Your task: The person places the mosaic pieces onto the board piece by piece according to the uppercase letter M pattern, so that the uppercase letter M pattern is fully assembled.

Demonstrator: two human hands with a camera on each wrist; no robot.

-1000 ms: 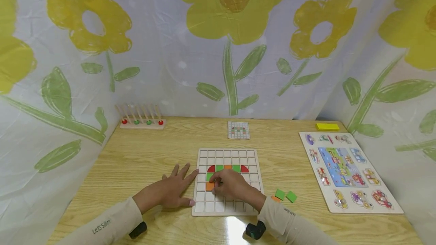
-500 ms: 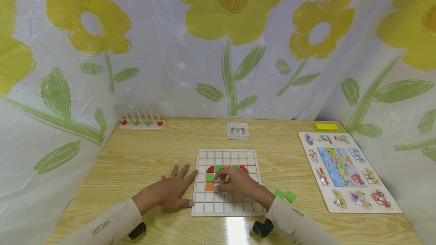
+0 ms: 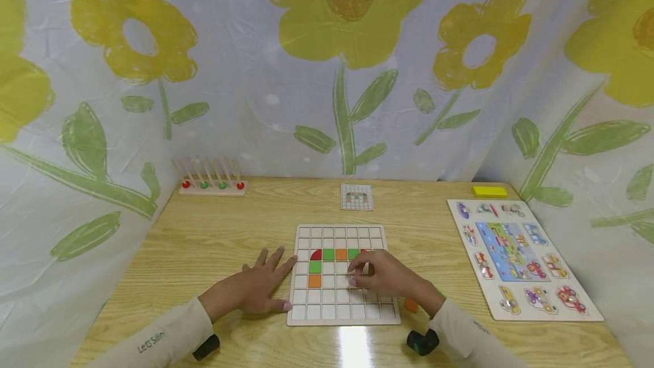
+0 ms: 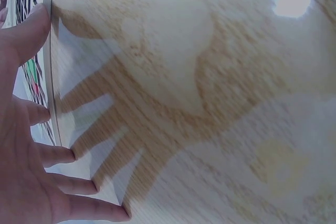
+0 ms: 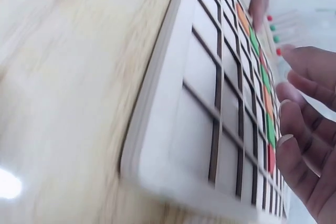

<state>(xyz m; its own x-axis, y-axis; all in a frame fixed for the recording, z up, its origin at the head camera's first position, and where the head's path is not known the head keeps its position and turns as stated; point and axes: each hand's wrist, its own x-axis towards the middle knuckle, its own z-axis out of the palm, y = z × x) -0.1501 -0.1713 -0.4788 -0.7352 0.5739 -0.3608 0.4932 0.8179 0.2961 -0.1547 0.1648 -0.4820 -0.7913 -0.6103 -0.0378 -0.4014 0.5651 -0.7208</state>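
A wooden grid board [image 3: 337,311] lies before me. Its coloured row holds a red quarter-round tile [image 3: 317,254], green tiles [image 3: 328,254] and an orange tile [image 3: 340,254]; another red one at the right end is mostly behind my hand. Under the left end sit one green tile [image 3: 315,267] and one orange tile [image 3: 314,281]. My left hand [image 3: 263,283] rests on the table, fingers spread, index and thumb tips at the board's left edge. Over the board's right half, my right hand [image 3: 380,274] has loosely bent fingers; the right wrist view shows nothing between its fingertips [image 5: 286,140].
Right of the board lie a loose orange tile [image 3: 411,305] and a green one [image 3: 439,292] partly behind the wrist. Behind stands a pattern card [image 3: 357,196]. A peg stand [image 3: 212,188] is back left; a vehicle puzzle board [image 3: 521,266] and yellow block [image 3: 489,191] are right.
My right hand has moved right across the board, away from the orange tile in the left column, uncovering middle squares and part of the top row. The left hand stays put.
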